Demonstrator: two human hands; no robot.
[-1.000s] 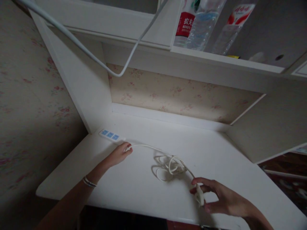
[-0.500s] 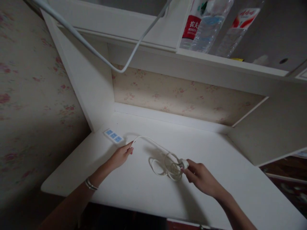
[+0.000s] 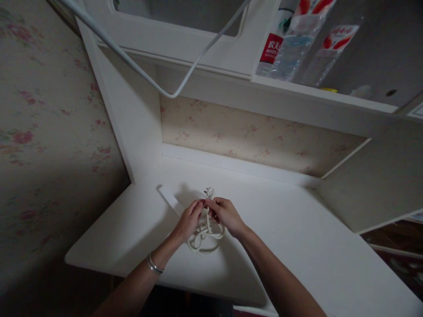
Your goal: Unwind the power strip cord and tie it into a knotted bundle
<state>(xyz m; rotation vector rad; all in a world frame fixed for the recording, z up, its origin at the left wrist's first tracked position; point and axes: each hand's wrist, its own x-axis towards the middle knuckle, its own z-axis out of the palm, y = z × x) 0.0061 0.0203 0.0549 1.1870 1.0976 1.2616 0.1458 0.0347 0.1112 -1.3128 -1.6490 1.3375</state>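
Note:
My left hand (image 3: 189,221) and my right hand (image 3: 225,214) are together above the white desk (image 3: 297,246), both closed on a white power cord (image 3: 204,235). The cord hangs in loops between and below the hands. Its plug (image 3: 209,192) sticks up just beyond my right fingers. The white power strip (image 3: 169,198) lies tilted behind my left hand, with its plain side showing. A bangle is on my left wrist.
A white cable (image 3: 155,83) droops from the top shelf across the desk's left side panel. Water bottles (image 3: 291,44) stand on the shelf at upper right. Flowered wallpaper covers the left wall and the back of the recess.
My right hand brought the plug end leftward to my left hand. The cord is now gathered in loops between both hands. The power strip turned over, hiding its blue sockets.

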